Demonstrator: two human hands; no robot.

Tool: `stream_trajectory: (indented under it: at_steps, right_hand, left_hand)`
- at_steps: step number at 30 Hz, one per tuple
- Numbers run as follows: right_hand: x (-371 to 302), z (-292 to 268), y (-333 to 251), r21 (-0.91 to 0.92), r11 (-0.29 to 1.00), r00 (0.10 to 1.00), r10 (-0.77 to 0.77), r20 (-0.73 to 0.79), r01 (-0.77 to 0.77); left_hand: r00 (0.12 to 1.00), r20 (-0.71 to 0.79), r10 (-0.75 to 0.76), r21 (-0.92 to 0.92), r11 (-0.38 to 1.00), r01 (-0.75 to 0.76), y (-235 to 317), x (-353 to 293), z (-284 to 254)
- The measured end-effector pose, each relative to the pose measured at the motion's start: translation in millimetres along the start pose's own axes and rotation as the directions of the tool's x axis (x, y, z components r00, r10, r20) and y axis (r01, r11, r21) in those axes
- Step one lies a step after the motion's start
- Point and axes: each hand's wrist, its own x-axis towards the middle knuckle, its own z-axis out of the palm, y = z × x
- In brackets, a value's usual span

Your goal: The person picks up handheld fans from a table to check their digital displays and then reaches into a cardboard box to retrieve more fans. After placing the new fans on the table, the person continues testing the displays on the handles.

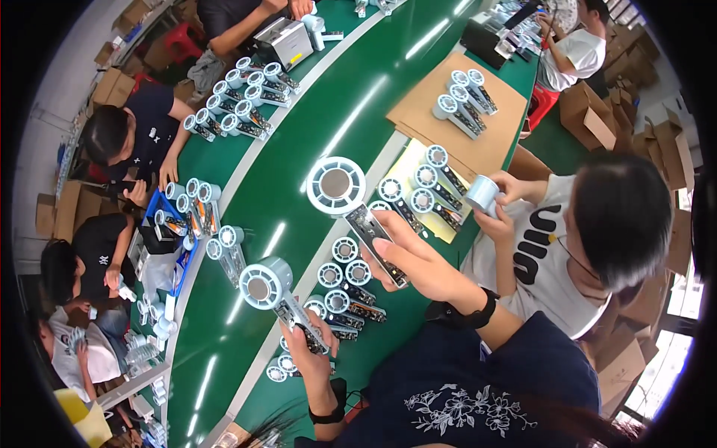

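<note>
The left hand [310, 345] is closed around the handle of one fan [263, 287], whose pale-blue round head tilts up over the belt [299, 145]. The right hand [409, 257] grips a second fan [336, 185] by its handle, thumb across it, and this head also shows above the belt with its slotted face turned up. Dark circuit boards show in both handles. The undersides are hidden, so the exact placing of the left fingertips is hard to tell.

On the near side of the belt, just beyond the near rail [250, 388], lies a cluster of fans [336, 301], partly behind the hands. Further along that side, more fans rest on a yellow sheet [412, 153], and four others sit on brown cardboard [418, 97]. Beside the belt there, a co-worker [627, 224] holds a pale-blue cylindrical part [482, 193] in both hands.

Two fans [224, 243] lie together at the belt's far edge. Across the belt stand a blue tray [153, 201], rows of fans [243, 101] and a metal box [284, 41].
</note>
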Motion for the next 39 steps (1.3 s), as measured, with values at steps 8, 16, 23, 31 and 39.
stream_trajectory:
  at_steps: [8,16,23,31,39]
  right_hand:
    - [-95.0,59.0,25.6,-0.019,0.986,0.984,-0.169,-0.051,0.168]
    - [-154.3,113.2,54.9,-0.144,0.967,0.975,-0.217,-0.039,0.210]
    - [-173.3,123.3,75.5,-0.147,0.952,0.961,-0.276,-0.030,0.269]
    - [-172.1,130.4,97.6,0.005,0.978,0.973,-0.208,-0.095,0.209]
    - [-164.3,114.8,110.5,-0.015,0.979,0.977,-0.206,-0.064,0.205]
  left_hand:
    - [0.988,0.145,0.060,-0.075,0.996,-0.050,21.8,-67.4,2.3]
    - [0.966,0.260,-0.009,-0.290,0.953,0.086,33.5,-126.1,5.7]
    - [0.929,0.324,0.178,-0.168,0.977,-0.128,30.8,-143.6,0.3]
    - [0.944,0.221,0.244,-0.003,0.968,-0.250,17.3,-147.7,-3.3]
    - [0.965,0.150,0.216,0.068,0.971,-0.228,16.8,-152.7,8.2]
